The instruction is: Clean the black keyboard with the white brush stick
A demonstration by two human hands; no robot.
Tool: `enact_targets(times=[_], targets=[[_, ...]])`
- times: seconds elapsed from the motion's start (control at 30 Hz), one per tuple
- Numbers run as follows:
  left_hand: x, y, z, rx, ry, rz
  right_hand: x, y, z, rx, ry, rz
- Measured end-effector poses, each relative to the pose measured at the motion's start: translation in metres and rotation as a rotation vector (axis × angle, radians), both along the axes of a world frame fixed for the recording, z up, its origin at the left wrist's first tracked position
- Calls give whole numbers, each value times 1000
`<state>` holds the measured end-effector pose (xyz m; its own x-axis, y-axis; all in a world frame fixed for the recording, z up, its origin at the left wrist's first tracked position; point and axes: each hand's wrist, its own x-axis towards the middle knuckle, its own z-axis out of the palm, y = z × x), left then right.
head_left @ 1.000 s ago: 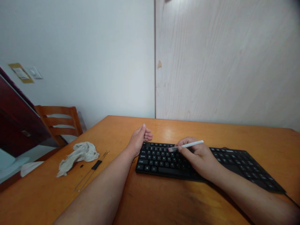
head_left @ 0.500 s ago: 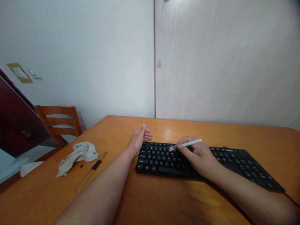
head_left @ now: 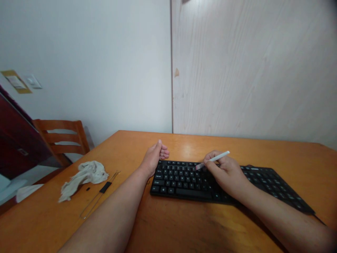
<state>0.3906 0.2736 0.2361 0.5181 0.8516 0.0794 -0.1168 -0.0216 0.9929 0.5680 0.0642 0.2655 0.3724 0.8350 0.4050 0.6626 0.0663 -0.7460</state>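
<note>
A black keyboard (head_left: 193,192) lies flat on the wooden table. My right hand (head_left: 228,172) is over its middle, closed around a small brush (head_left: 219,156) with a white handle. The reddish-tipped bristles point left and down, at the upper rows of keys. At the keyboard's upper left corner rests my left hand (head_left: 152,158), on its side against the edge. Its thumb points away from me and its fingers are loosely curled, with nothing seen in them. My right hand and forearm hide part of the keys.
Left of my left forearm lies a thin wire tool (head_left: 105,187) with a black middle piece. Near it are a small black piece (head_left: 88,189) and a crumpled pale cloth (head_left: 85,177). A wooden chair (head_left: 63,137) stands beyond the table's left edge. A cable (head_left: 320,220) leaves the keyboard at right.
The brush in my right hand has moved a little to the right along the upper key rows. My left hand stays at the keyboard's corner. The whole view has shifted slightly.
</note>
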Motion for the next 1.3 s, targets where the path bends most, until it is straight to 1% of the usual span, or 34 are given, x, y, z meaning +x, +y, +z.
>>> enact_targets(times=[0.1, 0.2, 0.3, 0.37, 0.47, 0.53, 0.63, 0.73, 0.83, 0.93, 1.0, 1.1, 1.2, 1.3], targets=[[0, 0, 0, -2, -6, -2, -2, -1, 2, 16, 52, 39], [0, 0, 0, -3, -2, 0, -4, -2, 2, 10, 23, 88], [-1, -1, 1, -2, 2, 0, -2, -1, 1, 0, -30, 32], [-1, -1, 1, -2, 1, -4, -1, -1, 2, 7, -2, 2], [-1, 0, 0, -4, 2, -4, -3, -1, 4, 23, 90, 51], [0, 0, 0, -6, 7, 2, -4, -2, 5, 12, 91, 89], [0, 1, -2, -3, 11, 0, -3, -2, 4, -17, 26, 61], [0, 2, -3, 1, 3, -10, 0, -2, 3, -4, 36, 8], [0, 2, -3, -4, 0, -7, -1, -2, 4, 19, 86, 46], [0, 2, -1, -10, -3, -3, -2, -2, 4, 2, 57, 87], [0, 1, -1, -10, 0, -2, 0, -2, 3, -13, 32, 68], [0, 1, -1, -8, 7, -4, 1, -2, 3, 3, 70, 30], [0, 2, -2, -7, 1, -6, -1, -3, 3, 13, 109, 70], [0, 1, -1, -8, -2, -1, -2, -3, 3, -15, 68, 92]])
